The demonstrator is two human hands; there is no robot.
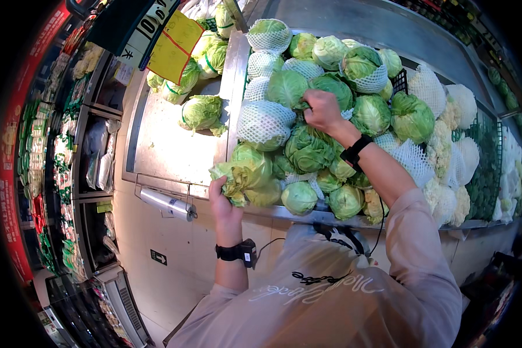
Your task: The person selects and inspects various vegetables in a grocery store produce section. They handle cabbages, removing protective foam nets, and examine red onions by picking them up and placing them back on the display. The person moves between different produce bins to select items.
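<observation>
My left hand [224,209] is closed around several loose, yellowing cabbage leaves [239,178] at the near left corner of a heap of cabbages. My right hand [321,109] grips the edge of an outer leaf on a green cabbage [287,88] in the middle of the heap; its fingertips are partly hidden. Just below that hand lies a dark green, loose-leaved cabbage [309,148]. To its left is a cabbage in a white foam net [265,124]. Another netted cabbage [364,69] sits farther back. Each wrist carries a black strap.
A metal display counter [178,154] holds the heap, with banded leafy heads [201,112] on its left part. Cauliflowers [439,148] lie at the right. A roll of plastic bags [167,203] hangs on the front edge. A yellow price sign [176,47] overhangs the upper left.
</observation>
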